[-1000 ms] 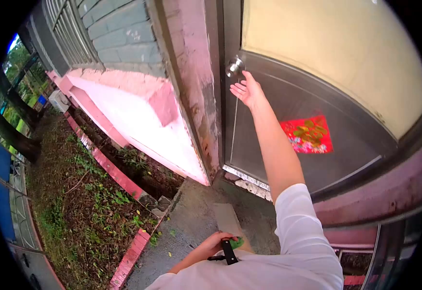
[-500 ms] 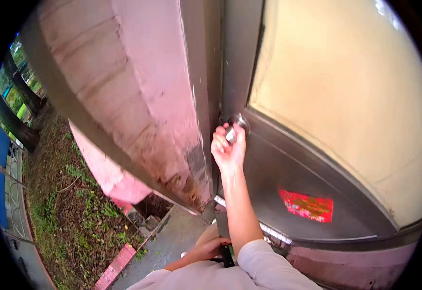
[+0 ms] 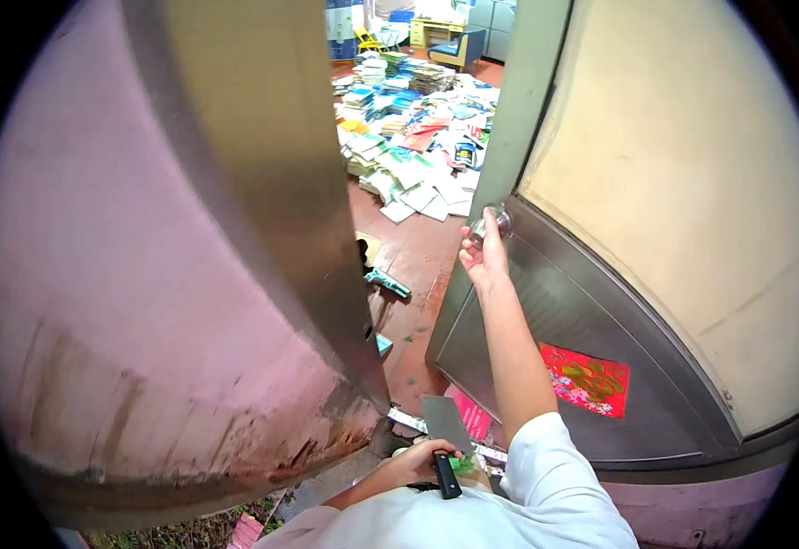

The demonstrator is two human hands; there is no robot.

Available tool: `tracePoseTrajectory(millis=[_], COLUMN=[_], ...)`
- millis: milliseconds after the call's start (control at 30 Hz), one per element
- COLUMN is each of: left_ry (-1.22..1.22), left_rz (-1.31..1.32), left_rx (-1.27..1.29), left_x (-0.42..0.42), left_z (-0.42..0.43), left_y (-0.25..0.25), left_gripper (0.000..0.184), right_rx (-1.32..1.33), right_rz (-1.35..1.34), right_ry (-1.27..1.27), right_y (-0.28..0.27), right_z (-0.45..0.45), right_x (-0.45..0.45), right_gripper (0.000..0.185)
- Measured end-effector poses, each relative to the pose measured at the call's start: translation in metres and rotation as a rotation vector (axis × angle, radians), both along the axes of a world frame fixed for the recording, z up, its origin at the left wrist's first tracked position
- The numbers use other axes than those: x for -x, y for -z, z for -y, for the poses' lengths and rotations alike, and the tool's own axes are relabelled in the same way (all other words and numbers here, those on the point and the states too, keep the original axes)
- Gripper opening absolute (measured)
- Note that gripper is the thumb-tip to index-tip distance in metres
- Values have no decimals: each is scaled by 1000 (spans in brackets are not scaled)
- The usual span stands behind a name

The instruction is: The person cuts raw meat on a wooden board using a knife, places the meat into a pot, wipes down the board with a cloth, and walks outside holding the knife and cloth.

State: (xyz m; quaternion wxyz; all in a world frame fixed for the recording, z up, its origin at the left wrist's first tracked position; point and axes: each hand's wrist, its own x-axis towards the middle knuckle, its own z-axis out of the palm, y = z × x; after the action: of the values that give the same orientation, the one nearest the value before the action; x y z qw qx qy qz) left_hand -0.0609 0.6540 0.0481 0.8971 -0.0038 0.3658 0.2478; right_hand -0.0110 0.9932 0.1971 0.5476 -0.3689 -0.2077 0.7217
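The right grip (image 3: 487,259) holds the knob (image 3: 504,221) of a half-open door (image 3: 591,302), the left grip (image 3: 418,463) a cleaver (image 3: 446,426).

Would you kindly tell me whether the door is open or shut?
Open: a gap between the door and its frame shows piled papers inside; the right hand holds its knob.

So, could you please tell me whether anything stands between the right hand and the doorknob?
Nothing visible does: the right hand is directly on the doorknob. The left hand holds the cleaver lower down, near the body, so neither is in between.
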Motion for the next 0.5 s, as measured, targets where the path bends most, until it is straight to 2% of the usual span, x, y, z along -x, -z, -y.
tracePoseTrajectory(millis=[33, 100, 133, 167, 233, 300, 333, 367, 400, 433, 500], left_ry=[-35, -15, -31, -50, -70, -119, -134, -185, -218, -283, -382], left_rz=[-38, -16, -56, -79, -93, -164, -205, -156, -108, -108, -128], left_rx=[-13, -11, -20, -30, -54, 9, 68, 107, 155, 176, 219], left_x=[1, 4, 6, 2, -3, -12, -18, -23, -10, -12, -10], left_z=[-5, -33, -43, -56, -92, -134, -159, -182, -180, -203, -255], left_y=[12, -3, -10, -4, 1, 19, 18, 43, 75, 79, 67], left_gripper=[25, 24, 24, 24, 24, 25, 25, 23, 23, 23, 24], right_rx=[-22, -64, -210, -209, -313, -479, -695, -665, -738, -845, -798], right_rz=[88, 102, 113, 120, 527, 774, 1127, 1234, 1581, 1872, 2261], right_ry=[54, 122, 107, 101, 151, 78, 85, -23, -81, -126, -402], right_y=[10, -1, 12, 33, 57, 115, 158, 159, 197, 209, 210], right_z=[-10, -43, -51, -59, -88, -143, -192, -219, -223, -253, -322], right_x=[-6, -22, -30, -33, -39, -51, -60, -68, -70, -80, -105], right_gripper=[42, 39, 40, 40, 45, 49, 51, 50, 49, 48, 50])
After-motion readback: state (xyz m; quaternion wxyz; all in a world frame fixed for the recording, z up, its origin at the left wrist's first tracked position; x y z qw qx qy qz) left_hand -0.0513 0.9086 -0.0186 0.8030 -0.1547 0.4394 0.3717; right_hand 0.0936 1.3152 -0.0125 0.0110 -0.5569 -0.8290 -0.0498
